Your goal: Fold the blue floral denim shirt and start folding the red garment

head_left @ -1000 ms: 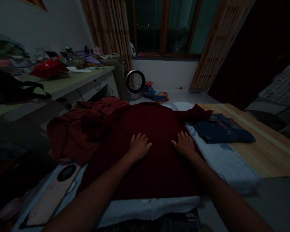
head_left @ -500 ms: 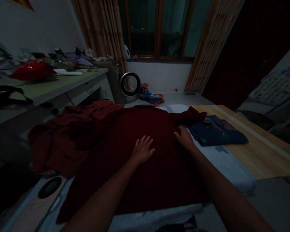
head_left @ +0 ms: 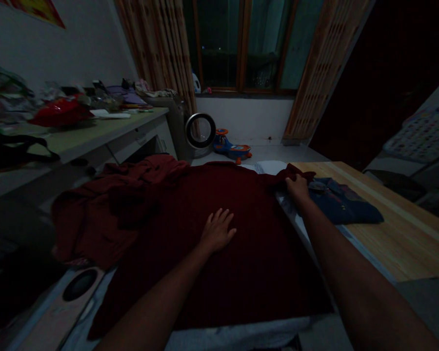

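Observation:
A dark red long-sleeved top [head_left: 241, 273] lies spread out in front of me on a pale cloth [head_left: 241, 336]. My left hand [head_left: 218, 231] rests flat on its middle, fingers apart. At the top's right sleeve, my right hand [head_left: 297, 189] has its fingers closed on the fabric near the cuff. The sleeve reaches out to the right, close to a folded dark blue denim garment [head_left: 347, 202]. A heap of lighter red cloth [head_left: 91, 214] lies at the left, partly against the top's left sleeve.
A pinkish board-like object with a dark oval [head_left: 80, 285] lies at the lower left. Wooden boards [head_left: 398, 229] extend to the right. A cluttered desk [head_left: 106, 131] stands at the left. Beyond are a washing machine with its round door open [head_left: 200, 130] and a blue ride-on toy [head_left: 232, 146].
My right hand has moved up and outward from the top's side to its right sleeve and closed on it. The top's right edge has shifted outward. My left hand stays flat.

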Demonstrator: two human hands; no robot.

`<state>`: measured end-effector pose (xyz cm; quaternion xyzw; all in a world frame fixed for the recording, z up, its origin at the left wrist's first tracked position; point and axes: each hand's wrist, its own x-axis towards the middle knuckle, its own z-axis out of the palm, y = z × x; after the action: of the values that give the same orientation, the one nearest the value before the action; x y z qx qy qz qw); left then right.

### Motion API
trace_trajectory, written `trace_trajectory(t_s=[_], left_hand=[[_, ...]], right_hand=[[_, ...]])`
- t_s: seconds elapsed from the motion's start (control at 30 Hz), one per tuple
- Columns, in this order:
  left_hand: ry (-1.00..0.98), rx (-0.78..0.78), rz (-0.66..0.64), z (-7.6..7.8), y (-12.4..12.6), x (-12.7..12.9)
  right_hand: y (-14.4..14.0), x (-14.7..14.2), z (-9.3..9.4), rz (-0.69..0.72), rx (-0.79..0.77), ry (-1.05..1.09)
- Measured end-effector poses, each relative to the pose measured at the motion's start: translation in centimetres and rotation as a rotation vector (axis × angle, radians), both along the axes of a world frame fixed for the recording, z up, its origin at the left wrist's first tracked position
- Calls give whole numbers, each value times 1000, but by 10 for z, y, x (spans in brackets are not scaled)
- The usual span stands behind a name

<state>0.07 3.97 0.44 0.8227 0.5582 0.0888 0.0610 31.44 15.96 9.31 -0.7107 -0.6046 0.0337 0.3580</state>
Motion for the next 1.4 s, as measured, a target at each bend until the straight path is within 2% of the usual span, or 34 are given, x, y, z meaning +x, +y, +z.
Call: trace_trajectory(t_s=[0.1, 0.2, 0.3, 0.4, 0.47, 0.5, 0.6, 0.67, 0.77, 0.9, 1.03, 1.2, 1.3, 1.4], left_hand=[[-10, -7, -1, 2, -1, 1], [-17, -13, 1, 3, -1, 1], [-53, -26, -5, 3, -1, -1], [-139, -91, 10, 8, 4, -3], [-232, -147, 56, 15, 10, -2], [-283, -157, 80, 20, 14, 1], [-395, -83, 102, 37, 29, 16], [-411, -11, 96, 48, 40, 33], [-380, 4, 159, 63, 56, 60], [-387, -73, 299, 68, 76, 85], [-645, -274, 475, 57, 95, 87], [-893, -380, 468, 44, 110, 80], [-1106, -423, 455, 44, 112, 77], [-1310, -431, 459, 51, 114, 72]], right_hand=[[-8, -29, -5, 43, -6, -57], [-29, -64, -13, 329, -113, -282], [-58, -85, -20, 662, -337, -478], [-84, -82, -18, 798, -396, -505], [-101, -69, -13, 775, -400, -478], [-109, -61, -10, 711, -414, -473], [-139, -36, -5, 376, -480, -507], [-160, -23, -5, 202, -535, -552], [-188, -16, -9, 80, -604, -576], [-207, -16, -16, 62, -686, -557], [-212, -16, -22, 74, -695, -565], [-212, -22, -23, 103, -613, -531], [-214, -27, -18, 168, -653, -327], [-217, -32, -10, 288, -696, -146]])
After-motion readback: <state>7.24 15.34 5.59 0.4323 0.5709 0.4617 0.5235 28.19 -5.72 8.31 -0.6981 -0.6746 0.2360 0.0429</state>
